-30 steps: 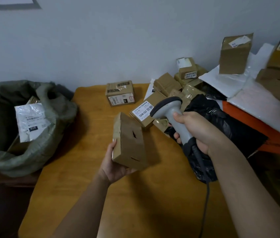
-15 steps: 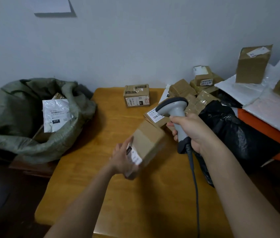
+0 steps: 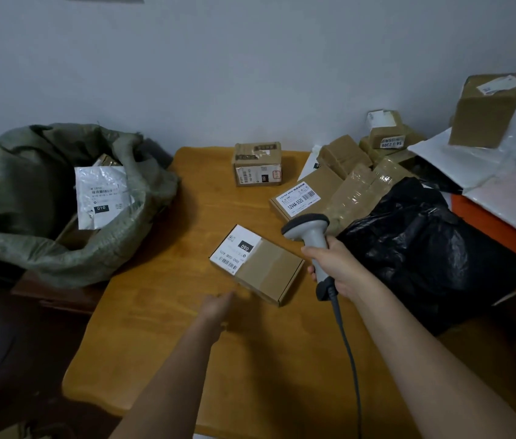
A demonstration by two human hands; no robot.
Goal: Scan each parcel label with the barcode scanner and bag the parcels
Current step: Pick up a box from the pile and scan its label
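Observation:
A flat cardboard parcel (image 3: 258,266) lies on the wooden table (image 3: 250,369) with its white label facing up at its far-left end. My left hand (image 3: 218,307) is blurred, just off the parcel's near-left edge, holding nothing. My right hand (image 3: 334,269) grips the handle of the grey barcode scanner (image 3: 307,226), whose head sits just right of the parcel and points left over it. The scanner's cable runs down along my right forearm.
A green woven sack (image 3: 60,261) stands open at the left, holding a white mailer (image 3: 101,198) and boxes. A small box (image 3: 258,164) and a labelled flat box (image 3: 304,198) lie farther back. A black plastic bag (image 3: 424,258) and several piled parcels fill the right.
My left hand turned the parcel label-up, set it flat on the table and let go. The scanner stayed to the parcel's right.

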